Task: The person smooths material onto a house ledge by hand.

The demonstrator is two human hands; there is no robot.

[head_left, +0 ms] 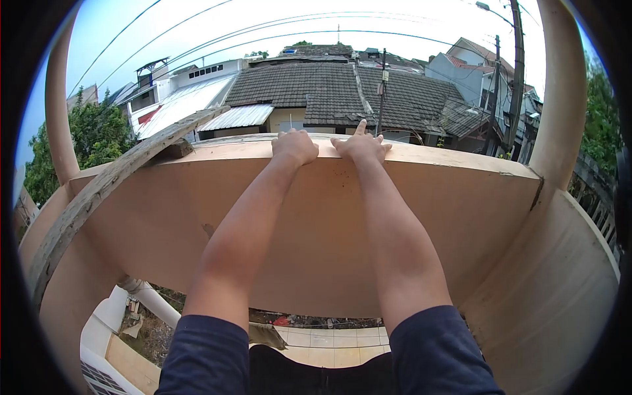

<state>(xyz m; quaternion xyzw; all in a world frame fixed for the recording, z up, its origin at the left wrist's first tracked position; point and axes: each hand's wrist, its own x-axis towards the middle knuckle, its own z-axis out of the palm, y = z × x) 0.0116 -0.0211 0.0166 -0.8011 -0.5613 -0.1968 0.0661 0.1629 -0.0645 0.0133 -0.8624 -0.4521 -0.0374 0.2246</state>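
Observation:
Both my arms stretch forward to the top of a peach-painted parapet wall [316, 230]. My left hand [295, 146] rests on its ledge with the fingers curled into a fist. A thin pale upright line shows just above that fist, and I cannot tell whether the hand holds it. Close by on the right, my right hand [362, 145] lies on the same ledge with its fingers spread, one pointing forward and up.
A weathered wooden plank [99, 194] slants over the wall at left, beside a small wood block [176, 149]. Round pillars [559, 92] rise at both ends. Tiled roofs [283, 84], wires and utility poles [517, 79] lie beyond. Below shows a tiled surface [329, 342].

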